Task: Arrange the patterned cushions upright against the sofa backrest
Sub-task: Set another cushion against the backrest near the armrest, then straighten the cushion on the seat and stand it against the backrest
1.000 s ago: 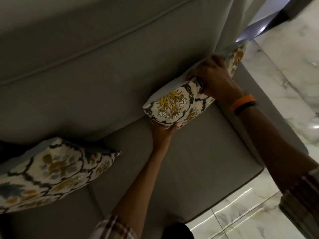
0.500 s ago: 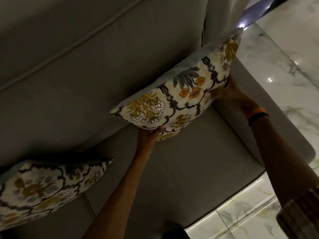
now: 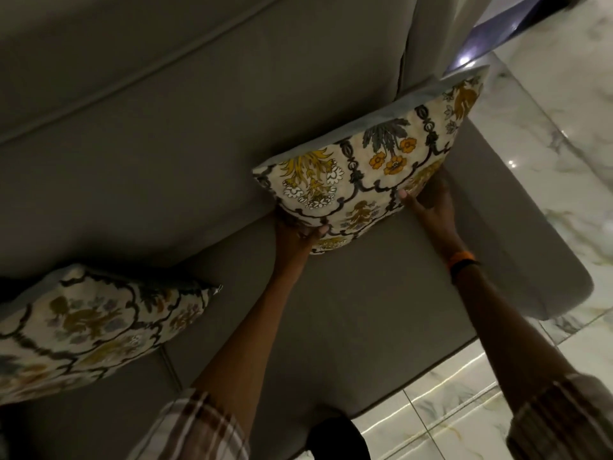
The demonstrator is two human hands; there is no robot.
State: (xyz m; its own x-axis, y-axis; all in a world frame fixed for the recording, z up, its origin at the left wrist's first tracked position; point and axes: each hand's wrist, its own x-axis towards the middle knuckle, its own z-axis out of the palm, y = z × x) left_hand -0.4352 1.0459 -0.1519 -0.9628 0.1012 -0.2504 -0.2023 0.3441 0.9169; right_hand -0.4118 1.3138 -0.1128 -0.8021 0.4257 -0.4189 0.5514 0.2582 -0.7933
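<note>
Left hand (image 3: 298,227): under the lower left corner of the cream floral-patterned square cushion (image 3: 368,167), thumb on the printed face, remaining fingers hidden behind the fabric; closed on the corner. Right hand (image 3: 428,200): at the cushion's lower right edge, thumb tip pressed on the front, fingers curled around behind; also gripping. An orange-and-black wristband (image 3: 461,262) sits on the right wrist; rolled plaid shirt sleeves (image 3: 199,426) show at both forearms.

Held cushion: upright, leaning back against the grey fabric sofa backrest (image 3: 199,127), at the right end of the sofa, just beside the grey armrest (image 3: 517,234). Its lower edge meets the grey seat cushion (image 3: 348,310) at the near corner; whether the whole edge rests there cannot be told.

Second cushion, same floral pattern (image 3: 93,327): far left on the seat, well apart from the first, tilted back with its upper edge toward the backrest, in shadow.

Right of the sofa: glossy white marble floor tiles (image 3: 547,144) with light reflections.
</note>
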